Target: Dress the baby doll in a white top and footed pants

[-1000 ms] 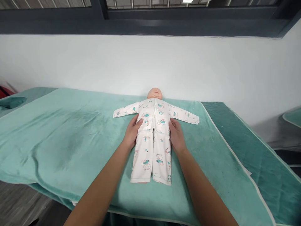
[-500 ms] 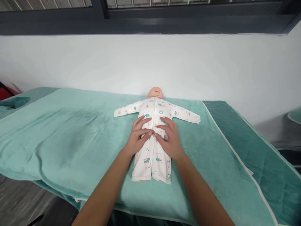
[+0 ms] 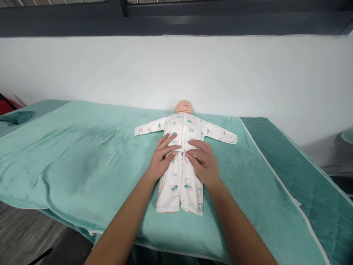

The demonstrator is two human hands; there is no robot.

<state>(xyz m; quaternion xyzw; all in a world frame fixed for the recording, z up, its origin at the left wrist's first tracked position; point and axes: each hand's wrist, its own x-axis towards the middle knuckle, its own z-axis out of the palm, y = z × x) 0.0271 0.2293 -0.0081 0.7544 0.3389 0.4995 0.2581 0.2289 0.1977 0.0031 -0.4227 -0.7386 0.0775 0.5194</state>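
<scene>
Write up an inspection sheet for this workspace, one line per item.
Surface: light green cover, creased at left; darker green cover at right.
Job's things: doll lying face up in printed shirt and trousers, sleeves spread.
Clutter: nothing seen on the covers.
Hands: left hand and right hand at the lower shirt; right grip on fabric unclear.
Cables: thin dark strip low at left; cannot tell if cable.
Surroundings: white wall, dark frame above, red object at left edge.
</scene>
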